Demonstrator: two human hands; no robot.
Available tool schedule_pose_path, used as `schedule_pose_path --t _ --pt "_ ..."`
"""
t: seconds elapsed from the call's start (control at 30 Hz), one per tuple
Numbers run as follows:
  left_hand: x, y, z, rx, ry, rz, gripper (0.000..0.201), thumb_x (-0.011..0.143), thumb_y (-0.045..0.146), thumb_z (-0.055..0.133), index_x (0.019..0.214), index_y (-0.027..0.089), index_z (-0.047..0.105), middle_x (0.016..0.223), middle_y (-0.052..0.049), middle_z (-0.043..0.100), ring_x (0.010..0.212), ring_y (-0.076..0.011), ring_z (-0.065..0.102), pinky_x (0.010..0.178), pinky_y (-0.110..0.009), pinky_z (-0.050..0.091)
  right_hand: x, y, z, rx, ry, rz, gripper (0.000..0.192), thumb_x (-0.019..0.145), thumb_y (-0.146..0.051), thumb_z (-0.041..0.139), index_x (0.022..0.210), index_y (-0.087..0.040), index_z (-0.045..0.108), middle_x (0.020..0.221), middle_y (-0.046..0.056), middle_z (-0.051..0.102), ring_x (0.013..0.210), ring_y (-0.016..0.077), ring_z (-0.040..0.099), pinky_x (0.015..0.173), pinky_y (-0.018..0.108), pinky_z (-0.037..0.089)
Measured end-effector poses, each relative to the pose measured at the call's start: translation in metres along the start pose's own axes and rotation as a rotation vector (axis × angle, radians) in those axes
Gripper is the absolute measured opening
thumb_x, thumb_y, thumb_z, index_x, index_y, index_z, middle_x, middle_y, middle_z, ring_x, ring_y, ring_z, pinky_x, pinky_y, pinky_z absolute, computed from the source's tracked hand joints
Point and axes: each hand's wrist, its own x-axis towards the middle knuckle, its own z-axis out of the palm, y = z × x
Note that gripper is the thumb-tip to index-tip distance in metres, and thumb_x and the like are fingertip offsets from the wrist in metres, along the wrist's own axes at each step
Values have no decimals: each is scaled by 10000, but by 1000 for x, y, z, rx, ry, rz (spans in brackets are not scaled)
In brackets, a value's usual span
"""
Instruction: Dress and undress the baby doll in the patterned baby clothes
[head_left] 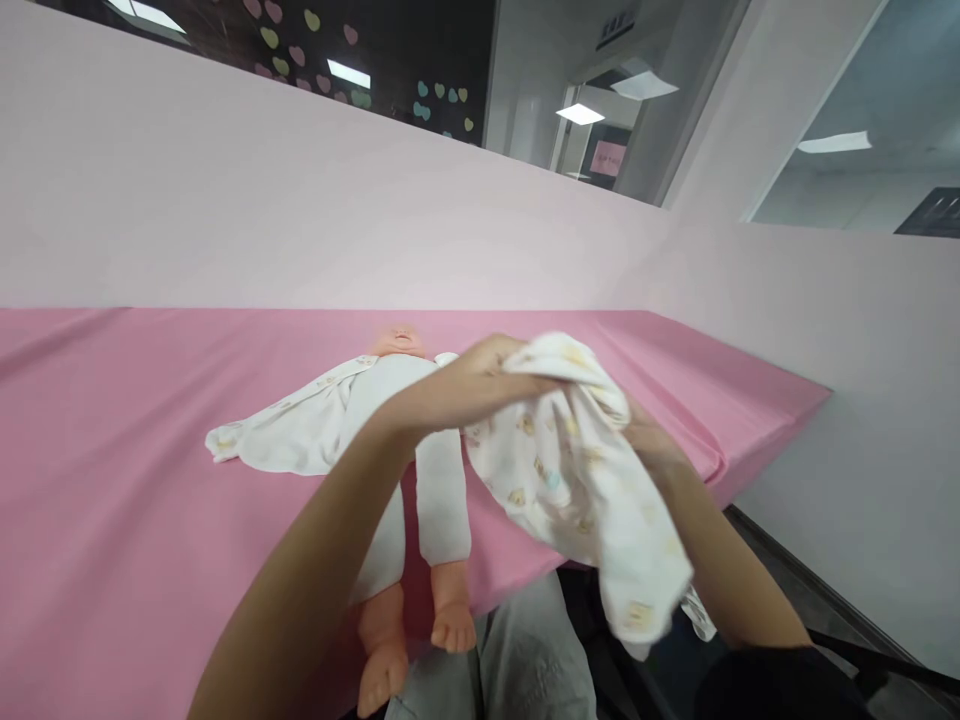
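A baby doll lies on its back, its white-covered legs and bare feet toward me. White baby clothing with a sleeve spreads out on the doll's left side of the picture. To the right of the doll, my left hand is closed on a bunched part of a white baby garment with small yellow and brown prints. My right hand grips the same garment from its far side, its fingers mostly hidden by cloth. The garment's lower end hangs past the table edge. Whether it joins the clothing under the doll I cannot tell.
The doll lies on a pink padded surface that meets a white wall at the back and right. Dark glass with heart stickers is set above the wall. My grey trousers show below the front edge.
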Motion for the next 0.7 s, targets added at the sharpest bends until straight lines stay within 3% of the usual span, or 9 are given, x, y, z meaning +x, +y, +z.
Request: schedule_pose_path --t 0.07,0.13,0.23,0.33,0.4,0.5,0.6,0.7 --pt "-4 -2 -13 -70 164 -23 330 749 455 540 891 168 623 736 -20 602 706 -158 576 582 -236 449 28 -7 7 -75 -334 -24 612 554 -326 776 1111 -182 569 997 55 669 994 240 604 840 355 502" --pt "-9 -7 -27 -107 294 -51 351 744 454 555 919 159 623 738 -24 612 712 -168 587 576 -231 454 56 -18 17 -134 -438 -86 570 575 -246 764 1107 -191 565 1025 39 654 1018 210 587 889 351 478" --pt "-20 -16 -50 -196 425 -18 362 765 501 525 843 162 626 671 -13 592 645 -149 573 519 -208 426 94 -33 31 -34 -295 -212 342 647 -226 704 972 -191 604 937 15 658 938 177 607 852 318 495" --pt "-35 -22 -72 -172 335 -89 313 711 464 618 749 153 626 633 -10 587 581 -136 552 484 -208 402 123 -34 43 126 -170 -292 170 680 -227 653 834 -175 605 777 -5 641 821 167 621 763 287 518" --pt "-44 -23 -82 -104 321 -163 224 661 341 696 749 144 634 648 -11 611 582 -136 553 495 -214 400 136 -28 52 167 -152 -299 178 683 -268 649 827 -175 602 728 -4 628 800 176 621 728 286 525" --pt "-48 -23 -85 -186 518 -54 139 686 243 672 781 146 641 705 -7 645 695 -162 581 595 -246 433 142 -16 67 159 -214 -271 295 650 -346 693 878 -181 605 762 13 640 838 195 621 725 294 528" --pt "-40 -23 -79 -409 592 105 133 745 267 601 834 173 631 741 2 658 846 -208 583 737 -305 454 138 -13 79 135 -270 -256 384 586 -352 750 899 -184 606 813 21 650 879 202 618 751 297 526" --pt "-32 -23 -73 -461 608 68 221 816 367 512 907 190 608 726 -3 646 871 -207 576 803 -324 445 133 -16 86 215 -210 -286 376 610 -356 731 915 -187 591 831 15 649 907 198 617 762 304 528"
